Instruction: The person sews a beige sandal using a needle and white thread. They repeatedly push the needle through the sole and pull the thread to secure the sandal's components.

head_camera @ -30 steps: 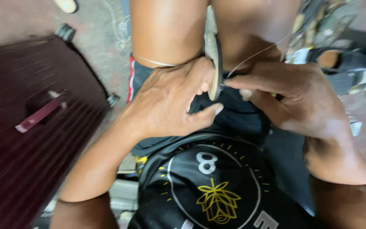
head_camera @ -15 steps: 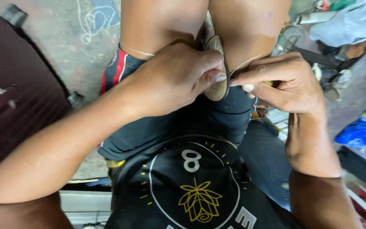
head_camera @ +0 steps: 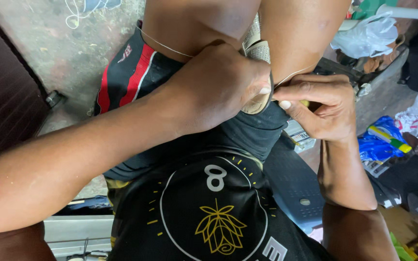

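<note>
Head view, looking straight down at a seated person's lap. A shoe [head_camera: 260, 72], tan with a dark sole edge, stands wedged upright between the two bare knees, heel end toward the body.

Left hand [head_camera: 218, 92] lies over the near side of the shoe, fingers curled and pressed against its upper and sole edge; the thumb tip sits at the sole rim. Grip is closed on the shoe.

Right hand [head_camera: 322, 108] is just beside the shoe on its right, touching or nearly touching the left thumb. Thumb and forefinger are pressed together, pinching a pale thread [head_camera: 293, 75] that runs taut from the fingers up across the right knee. A small yellowish object shows under the fingers; too hidden to identify. A second run of thread [head_camera: 163, 44] crosses the left thigh.

Clothing: black shorts with a red and white stripe [head_camera: 122, 72]; black shirt with a yellow flower print [head_camera: 221, 229].

Surroundings: concrete floor [head_camera: 49, 43] at upper left; white plastic bag [head_camera: 366, 36] at upper right; blue packet [head_camera: 380, 140] at right among clutter.
</note>
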Demonstrator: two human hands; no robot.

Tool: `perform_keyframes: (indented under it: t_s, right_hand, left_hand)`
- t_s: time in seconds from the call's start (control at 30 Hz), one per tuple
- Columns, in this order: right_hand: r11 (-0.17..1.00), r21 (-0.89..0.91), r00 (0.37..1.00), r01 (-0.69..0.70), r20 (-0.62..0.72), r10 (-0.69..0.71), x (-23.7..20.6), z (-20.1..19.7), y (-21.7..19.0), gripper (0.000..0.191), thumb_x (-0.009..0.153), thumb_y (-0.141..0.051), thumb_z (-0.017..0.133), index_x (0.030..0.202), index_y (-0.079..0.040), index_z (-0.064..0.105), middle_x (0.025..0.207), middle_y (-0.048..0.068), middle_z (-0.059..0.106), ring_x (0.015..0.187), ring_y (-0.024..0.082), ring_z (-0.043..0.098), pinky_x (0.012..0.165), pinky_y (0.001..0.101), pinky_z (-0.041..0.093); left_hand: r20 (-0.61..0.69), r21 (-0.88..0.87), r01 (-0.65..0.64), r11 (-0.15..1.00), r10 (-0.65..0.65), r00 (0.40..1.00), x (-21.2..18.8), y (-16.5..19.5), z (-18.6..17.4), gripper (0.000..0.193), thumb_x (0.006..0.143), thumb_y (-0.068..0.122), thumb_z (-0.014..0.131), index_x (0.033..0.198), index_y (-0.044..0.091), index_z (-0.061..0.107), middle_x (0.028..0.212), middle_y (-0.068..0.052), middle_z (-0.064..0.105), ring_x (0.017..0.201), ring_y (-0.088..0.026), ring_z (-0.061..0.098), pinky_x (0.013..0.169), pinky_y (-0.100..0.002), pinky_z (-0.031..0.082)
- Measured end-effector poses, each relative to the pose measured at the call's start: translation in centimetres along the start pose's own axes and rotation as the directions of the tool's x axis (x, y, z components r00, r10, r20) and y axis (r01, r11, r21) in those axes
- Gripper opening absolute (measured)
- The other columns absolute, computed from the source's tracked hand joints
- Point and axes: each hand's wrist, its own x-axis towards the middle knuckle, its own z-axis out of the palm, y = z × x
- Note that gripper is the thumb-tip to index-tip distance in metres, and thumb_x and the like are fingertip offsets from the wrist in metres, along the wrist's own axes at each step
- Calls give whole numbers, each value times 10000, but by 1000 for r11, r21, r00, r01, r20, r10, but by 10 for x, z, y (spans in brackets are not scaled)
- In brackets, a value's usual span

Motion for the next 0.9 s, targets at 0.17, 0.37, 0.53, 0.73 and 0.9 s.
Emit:
perform_keyframes:
  t_s: [0.17,0.37,0.53,0.73,0.9]
  right_hand:
    - [998,-49,999,-30,-15,29,1,8,-5,90,956,31,741,1044,15,744,887,133,723,679,141,675,626,232,497]
    - [999,-45,999,-27,-35,25,1,17,-13,56,992,25,730,1046,20,720,854,119,707,709,134,671,658,227,495]
    - [994,-62,995,-94,-38,92,-3,24,-16,76,993,8,722,942,12,665,788,82,670,662,109,631,634,220,459]
    - [1000,9,1000,-30,-4,30,-1,20,-7,77,1006,-19,721,952,13,676,782,69,675,646,107,615,622,217,461]
    - [992,111,998,-59,2,59,-10,17,11,52,1019,-17,720,989,21,699,800,86,695,655,114,658,615,214,489]
  left_hand:
    - [-29,15,-59,998,59,998,-3,-10,2,88,940,87,713,907,7,700,747,-189,693,684,-336,709,637,-435,541]
    - [-88,-2,-154,988,153,984,-8,-19,7,88,968,82,715,921,12,691,766,-174,685,696,-344,688,659,-446,527]
    - [-85,10,-200,980,200,976,-13,-29,12,82,977,76,705,911,39,675,760,-158,662,705,-361,660,689,-466,512]
    - [-126,126,-222,967,238,963,-16,-11,4,171,995,128,713,894,25,620,752,-178,613,719,-374,624,739,-492,491]
    - [-162,-528,307,792,-449,879,-60,17,-40,122,1012,119,509,1097,104,596,921,-66,676,792,-258,714,701,-399,593]
